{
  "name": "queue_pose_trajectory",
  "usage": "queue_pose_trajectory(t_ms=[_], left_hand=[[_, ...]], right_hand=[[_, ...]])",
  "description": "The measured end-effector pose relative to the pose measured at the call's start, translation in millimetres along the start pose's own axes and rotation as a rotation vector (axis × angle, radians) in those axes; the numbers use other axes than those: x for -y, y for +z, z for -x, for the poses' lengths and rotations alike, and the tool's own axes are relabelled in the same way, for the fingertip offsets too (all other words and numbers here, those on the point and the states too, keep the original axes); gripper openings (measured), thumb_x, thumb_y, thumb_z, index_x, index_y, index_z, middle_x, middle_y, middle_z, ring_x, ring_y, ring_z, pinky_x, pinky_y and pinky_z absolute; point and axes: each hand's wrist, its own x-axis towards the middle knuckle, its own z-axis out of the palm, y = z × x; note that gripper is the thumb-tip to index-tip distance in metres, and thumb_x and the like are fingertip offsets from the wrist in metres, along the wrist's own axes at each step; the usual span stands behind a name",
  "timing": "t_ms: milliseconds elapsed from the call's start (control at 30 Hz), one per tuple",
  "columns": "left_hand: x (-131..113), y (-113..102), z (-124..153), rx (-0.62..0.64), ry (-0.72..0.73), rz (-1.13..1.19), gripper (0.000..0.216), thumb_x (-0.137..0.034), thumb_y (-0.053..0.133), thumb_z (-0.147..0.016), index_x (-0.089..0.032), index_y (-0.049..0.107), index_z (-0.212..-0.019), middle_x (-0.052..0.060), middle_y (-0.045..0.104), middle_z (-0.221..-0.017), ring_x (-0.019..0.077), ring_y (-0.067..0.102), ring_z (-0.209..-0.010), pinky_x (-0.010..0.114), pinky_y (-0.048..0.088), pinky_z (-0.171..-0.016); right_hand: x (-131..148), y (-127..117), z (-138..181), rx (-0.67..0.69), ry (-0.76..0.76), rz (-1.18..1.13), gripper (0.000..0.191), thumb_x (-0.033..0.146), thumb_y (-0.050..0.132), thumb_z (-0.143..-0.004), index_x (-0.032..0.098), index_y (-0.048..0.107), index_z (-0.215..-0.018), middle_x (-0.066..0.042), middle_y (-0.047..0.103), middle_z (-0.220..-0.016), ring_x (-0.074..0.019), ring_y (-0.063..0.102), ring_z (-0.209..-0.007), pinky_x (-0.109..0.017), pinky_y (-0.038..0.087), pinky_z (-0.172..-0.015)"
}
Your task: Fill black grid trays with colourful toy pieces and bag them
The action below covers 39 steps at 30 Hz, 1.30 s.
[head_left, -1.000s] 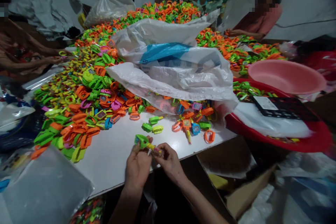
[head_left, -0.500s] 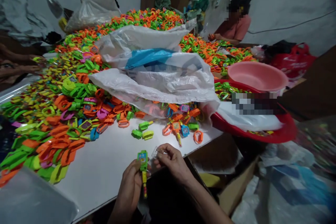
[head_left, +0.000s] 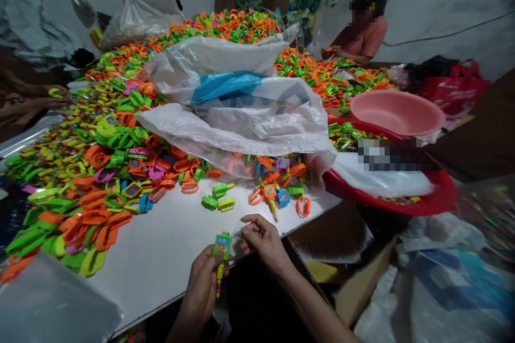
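My left hand is closed around a green toy watch with a picture on its face. A thin yellow tube with coloured bits hangs down from it. Close by on the right, my right hand pinches a small clear piece with a faint printed pattern; its exact kind is hard to make out. Both hands are over the front edge of the white table. Just beyond them lie several loose green watch pieces and an orange toy watch with a yellow tube.
A large heap of orange and green toy watches covers the left and back. A white plastic sack lies across the middle. To the right are a red basin, a pink basin and bags. Another person sits behind; others' hands are at left.
My left hand has shifted slightly right and lower, tilting the green toy watch a little. My right hand stays nearly in place, still pinching the clear piece.
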Motion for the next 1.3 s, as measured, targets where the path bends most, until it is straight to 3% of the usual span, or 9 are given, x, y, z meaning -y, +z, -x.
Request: queue_pose_trajectory(t_ms=[133,333,533,667,900,1067,1300], left_hand=[[4.7,2.7,0.0,-0.014,-0.001,-0.058,0.024,-0.035,0.071,-0.058,-0.016,0.063,-0.070,-0.001,0.057,-0.056,0.0110,0.048,-0.052,0.023,0.037,-0.052],[2.6,14.0,1.8,-0.047,-0.014,-0.070,0.025,-0.030,0.068,-0.056,-0.015,0.065,-0.076,0.001,0.062,-0.067,0.0119,0.051,-0.058,0.023,0.038,-0.054],[8.0,16.1,0.5,-0.076,0.021,-0.044,0.027,-0.025,0.067,-0.057,-0.015,0.066,-0.082,0.002,0.064,-0.074,0.0132,0.053,-0.065,0.023,0.041,-0.058],[16.5,15.2,-1.7,-0.038,0.096,-0.024,0.030,-0.023,0.066,-0.061,-0.016,0.065,-0.091,0.001,0.063,-0.076,0.0126,0.052,-0.066,0.024,0.041,-0.061],[18.0,14.8,3.2,0.069,0.248,-0.044,0.036,-0.035,0.069,-0.069,-0.017,0.063,-0.100,-0.002,0.051,-0.067,0.0099,0.040,-0.057,0.022,0.033,-0.054],[21.2,13.8,5.3,0.074,0.318,-0.161,0.045,-0.050,0.060,-0.079,-0.014,0.060,-0.106,-0.002,0.046,-0.063,0.0097,0.038,-0.054,0.023,0.031,-0.052],[35.0,11.6,7.4,0.123,0.347,-0.297,0.046,-0.052,0.052,-0.084,-0.017,0.059,-0.113,0.005,0.056,-0.091,0.0086,0.042,-0.057,0.023,0.036,-0.052]], right_hand=[[-2.4,0.7,-0.8,-0.029,-0.061,0.082,0.034,0.042,0.068,-0.069,0.018,0.056,-0.089,0.005,0.052,-0.065,-0.0087,0.054,-0.050,-0.021,0.045,-0.048],[-7.6,-0.1,10.3,0.019,-0.449,0.569,0.011,0.029,0.057,-0.083,0.019,0.063,-0.083,0.000,0.062,-0.070,-0.0121,0.057,-0.063,-0.023,0.046,-0.059],[-10.9,-3.7,17.6,0.189,-0.841,0.862,0.017,0.015,0.047,-0.090,0.021,0.062,-0.096,-0.007,0.068,-0.090,-0.0161,0.064,-0.080,-0.026,0.050,-0.071],[-13.4,-6.2,17.9,0.156,-1.036,0.991,0.020,0.016,0.047,-0.090,0.019,0.061,-0.105,-0.010,0.069,-0.099,-0.0174,0.065,-0.083,-0.028,0.051,-0.071],[-8.0,-5.5,22.0,0.095,-1.106,1.052,0.023,0.016,0.046,-0.091,0.020,0.063,-0.105,-0.009,0.071,-0.098,-0.0166,0.066,-0.077,-0.028,0.049,-0.065],[-4.2,-4.8,25.1,0.110,-0.968,1.017,0.017,0.017,0.051,-0.090,0.022,0.065,-0.097,-0.007,0.072,-0.093,-0.0158,0.067,-0.078,-0.028,0.051,-0.068],[2.1,-24.7,28.2,0.288,-0.846,0.929,0.019,0.026,0.055,-0.091,0.021,0.064,-0.106,-0.007,0.070,-0.103,-0.0157,0.066,-0.092,-0.027,0.053,-0.080]])
